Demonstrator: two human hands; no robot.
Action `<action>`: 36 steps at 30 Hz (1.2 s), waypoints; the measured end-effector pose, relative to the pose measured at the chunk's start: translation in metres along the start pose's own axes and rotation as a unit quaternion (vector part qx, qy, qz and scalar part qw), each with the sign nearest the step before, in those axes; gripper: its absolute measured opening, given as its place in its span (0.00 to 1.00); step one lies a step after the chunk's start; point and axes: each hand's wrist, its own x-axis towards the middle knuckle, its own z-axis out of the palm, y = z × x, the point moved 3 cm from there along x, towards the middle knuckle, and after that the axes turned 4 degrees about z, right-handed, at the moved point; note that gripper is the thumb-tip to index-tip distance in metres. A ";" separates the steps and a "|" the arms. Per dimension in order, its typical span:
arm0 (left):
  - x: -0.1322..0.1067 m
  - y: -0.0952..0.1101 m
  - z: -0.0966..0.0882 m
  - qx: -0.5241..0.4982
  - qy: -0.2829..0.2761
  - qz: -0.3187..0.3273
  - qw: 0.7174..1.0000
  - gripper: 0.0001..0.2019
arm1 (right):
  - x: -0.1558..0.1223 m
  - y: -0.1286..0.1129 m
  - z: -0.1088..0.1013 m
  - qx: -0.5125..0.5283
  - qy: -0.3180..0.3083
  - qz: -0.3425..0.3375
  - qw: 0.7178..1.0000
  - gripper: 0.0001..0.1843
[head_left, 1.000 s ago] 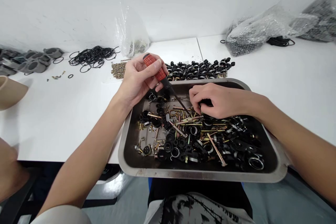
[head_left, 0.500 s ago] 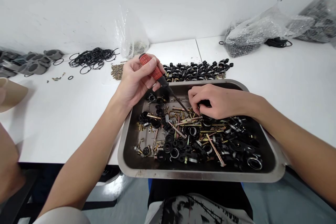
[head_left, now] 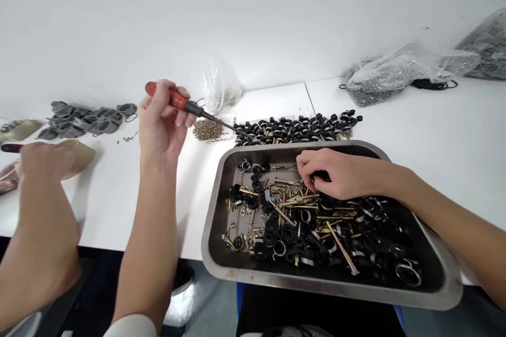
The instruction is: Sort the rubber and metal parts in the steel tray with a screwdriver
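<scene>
My left hand (head_left: 160,124) is raised left of the tray, fingers wrapped round a screwdriver (head_left: 177,100) with a red handle and black collar. The screwdriver's dark shaft slants down to the right, its tip over the row of black parts behind the tray. Over the tray's far right part, my right hand (head_left: 336,174) is curled round a black part (head_left: 322,175), mostly hidden by the fingers. The metal tray (head_left: 256,278) holds a jumble of black rings, springs, small brass screws and long copper-coloured pins.
Several assembled black parts (head_left: 292,129) lie behind the tray, beside a heap of small brass pieces (head_left: 207,129). Clear plastic bags (head_left: 221,87) stand along the wall. Left are grey clamp-like parts (head_left: 106,121), a beige container (head_left: 81,158) and a co-worker's hand (head_left: 45,160) holding a dark-handled tool.
My left hand has swung the screwdriver up and left, away from the right hand. My right hand stays curled over the tray. The view has shifted left, and a co-worker's hand now shows.
</scene>
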 end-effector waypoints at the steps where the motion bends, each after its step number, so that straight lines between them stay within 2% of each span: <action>1: 0.003 0.004 -0.011 0.001 0.017 0.009 1.000 0.14 | 0.000 0.000 0.000 0.001 -0.002 0.003 1.000 0.08; 3: 0.007 0.009 -0.034 0.018 0.053 0.024 0.998 0.13 | 0.000 0.001 0.001 0.001 -0.003 0.005 1.000 0.08; 6: 0.011 0.007 -0.065 0.096 0.109 0.047 0.988 0.14 | 0.000 0.001 0.002 -0.003 0.004 -0.002 1.000 0.08; 10: 0.013 -0.007 -0.088 0.198 0.178 0.063 0.962 0.17 | 0.000 0.002 0.002 -0.009 0.004 -0.002 1.000 0.09; 12: 0.014 -0.014 -0.092 0.223 0.191 0.061 0.954 0.17 | 0.000 0.002 0.002 -0.012 0.002 0.001 1.000 0.09; 17: 0.014 -0.024 -0.092 0.247 0.185 0.059 0.949 0.17 | 0.000 0.002 0.003 -0.011 -0.001 0.004 1.000 0.08; 23: 0.014 -0.019 -0.091 0.231 0.196 0.064 0.951 0.18 | 0.001 0.002 0.003 -0.005 0.004 -0.002 1.000 0.08; 26: 0.014 -0.013 -0.078 0.164 0.171 0.039 0.971 0.18 | 0.001 0.001 0.002 -0.006 0.004 0.003 1.000 0.08; 29: 0.010 -0.010 -0.045 0.053 0.118 0.000 0.992 0.15 | 0.000 -0.001 0.000 0.002 -0.002 0.005 1.000 0.08; 32: -0.004 -0.010 0.006 -0.031 0.008 -0.055 0.998 0.12 | 0.000 -0.003 -0.002 0.015 -0.006 -0.002 1.000 0.08; 34: -0.018 -0.012 0.040 -0.042 -0.092 -0.086 0.991 0.14 | 0.001 -0.004 -0.003 0.016 -0.002 -0.005 1.000 0.08; 36: -0.034 -0.014 0.068 -0.035 -0.170 -0.103 0.980 0.13 | 0.001 -0.004 -0.003 0.010 0.003 -0.008 1.000 0.08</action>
